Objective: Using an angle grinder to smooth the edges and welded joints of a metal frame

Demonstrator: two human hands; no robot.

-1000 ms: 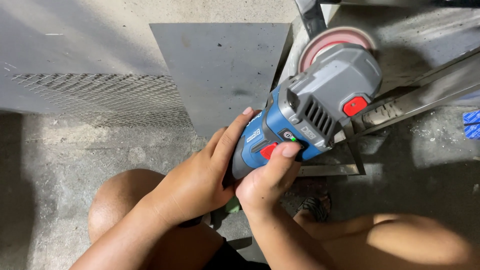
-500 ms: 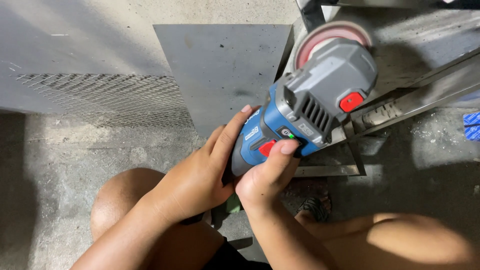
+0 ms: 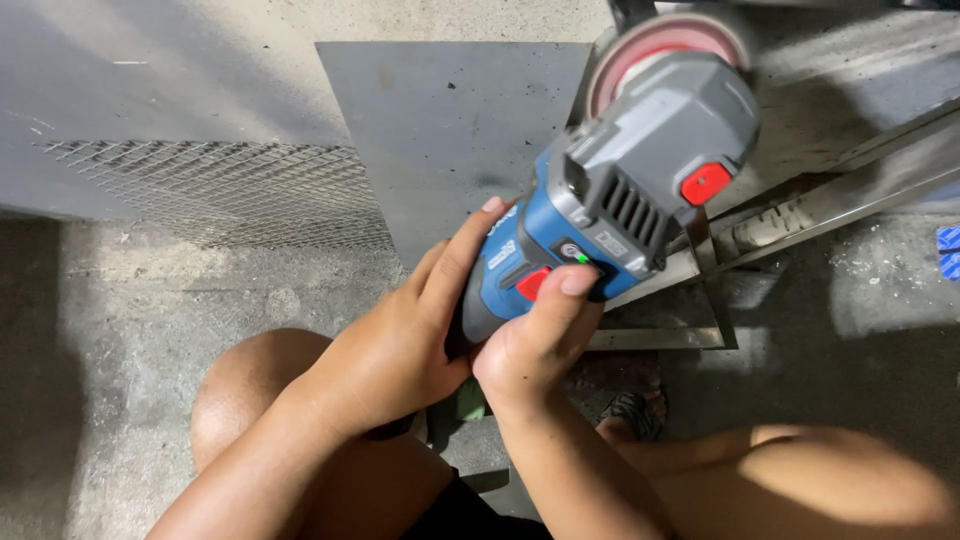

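Concrete floor [image 3: 130,330]: both hands [image 3: 400,340] clamp the grinder [image 3: 610,200], disc (reddish) pointing up-right.

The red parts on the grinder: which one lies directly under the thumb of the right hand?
The red switch on the blue body of the grinder, just beside the right hand's thumb. The other red button sits further up on the grey head, untouched, and the pinkish disc is beyond it.

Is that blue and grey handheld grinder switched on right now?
Probably on. The blue and grey handheld grinder shows a small green light by the right hand's thumb, and its pink disc looks blurred, though spinning is uncertain.
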